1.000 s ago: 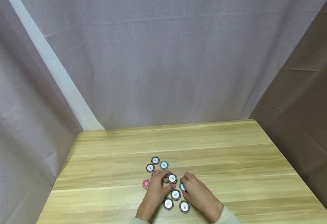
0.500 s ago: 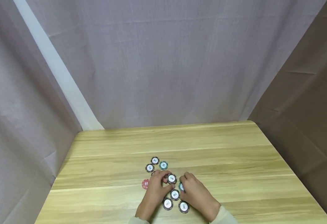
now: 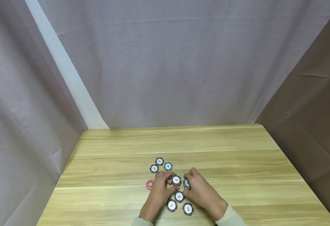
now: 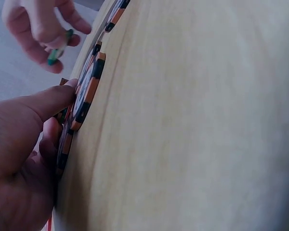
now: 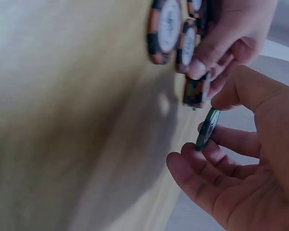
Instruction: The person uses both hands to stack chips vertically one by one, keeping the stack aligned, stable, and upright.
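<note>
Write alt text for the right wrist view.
The right hand pinches a green chip on edge above the wooden table. Beside it the left hand holds a black-and-orange stack, with more chips lying flat.

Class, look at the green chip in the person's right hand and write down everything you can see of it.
The green chip is a thin round disc with a dark green rim marked by paler patches and a white centre bearing a print too small to read. It looks like hard plastic. It is tilted on edge, lifted off the wooden table, pinched between the thumb and fingers of the right hand. It sits just right of the black chip that the left hand grips.
</note>
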A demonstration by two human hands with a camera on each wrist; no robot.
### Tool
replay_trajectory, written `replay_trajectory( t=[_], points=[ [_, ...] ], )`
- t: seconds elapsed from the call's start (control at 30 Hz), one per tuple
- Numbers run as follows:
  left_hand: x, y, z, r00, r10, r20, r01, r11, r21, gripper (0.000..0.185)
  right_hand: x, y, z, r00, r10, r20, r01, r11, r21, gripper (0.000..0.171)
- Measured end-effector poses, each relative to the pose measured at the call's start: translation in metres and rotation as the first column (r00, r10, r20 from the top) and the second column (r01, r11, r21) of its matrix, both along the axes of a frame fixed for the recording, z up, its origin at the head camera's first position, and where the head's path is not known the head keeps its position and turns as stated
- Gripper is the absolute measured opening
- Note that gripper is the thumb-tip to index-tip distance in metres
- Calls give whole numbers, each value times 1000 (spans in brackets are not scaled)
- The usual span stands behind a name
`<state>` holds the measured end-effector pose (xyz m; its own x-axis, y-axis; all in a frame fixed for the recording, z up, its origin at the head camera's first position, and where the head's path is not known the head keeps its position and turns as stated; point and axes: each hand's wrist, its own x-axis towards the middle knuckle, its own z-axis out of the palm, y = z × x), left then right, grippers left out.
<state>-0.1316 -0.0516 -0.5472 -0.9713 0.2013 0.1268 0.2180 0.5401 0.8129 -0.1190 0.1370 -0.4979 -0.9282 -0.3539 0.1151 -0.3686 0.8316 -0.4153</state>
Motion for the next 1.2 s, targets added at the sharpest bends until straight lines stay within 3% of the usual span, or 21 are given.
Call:
replay_trajectory(
  t=[0.23, 0.47, 0.77, 1.2],
  points=[
    [1, 0, 0, 1000, 8, 3, -8, 1000, 5, 45, -5, -8, 16, 999, 25, -47, -26, 999, -25, 38],
    [2, 0, -1, 999, 20, -28, -20, 1000, -7, 45, -11, -27, 25, 999, -33, -21, 32, 998, -53, 47],
    [2, 0, -2, 1000, 27, -17, -27, 999, -26, 50, -12, -46, 17, 991, -121, -53, 121, 993, 7, 23],
    [0, 2, 0, 999, 22, -39, -24, 999, -35, 52, -12, -52, 4, 985, -155, -72, 159, 985, 58, 34]
  ],
)
